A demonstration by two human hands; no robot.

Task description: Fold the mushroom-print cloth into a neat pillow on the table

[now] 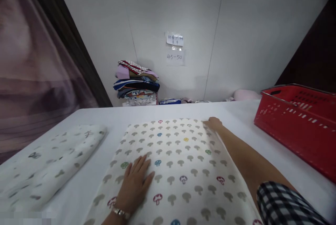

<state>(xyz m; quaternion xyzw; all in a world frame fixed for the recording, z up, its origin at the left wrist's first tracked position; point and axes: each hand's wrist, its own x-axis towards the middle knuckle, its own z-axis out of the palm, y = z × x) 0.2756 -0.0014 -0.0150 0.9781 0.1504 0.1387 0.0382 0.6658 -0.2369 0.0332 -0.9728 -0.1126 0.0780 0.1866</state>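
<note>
A white cloth [178, 169] printed with grey and coloured mushrooms lies spread in front of me on the white-covered table. Its near edge runs out of view. My left hand [135, 182] rests flat on the left part of the cloth, fingers stretched out, with a bracelet at the wrist. At the far right corner my right hand [214, 124] is closed, its fingers pinching the cloth's edge. The fingertips there are small and partly hidden. A checked sleeve covers my right upper arm.
Left of the mushroom cloth lies a folded white cloth [52, 162] with a leaf-like print. A red basket [296, 127] stands on the right. Behind the table's far edge are stacked folded fabrics [138, 83]; paper signs [175, 56] hang on the wall. A curtain [34, 70] hangs left.
</note>
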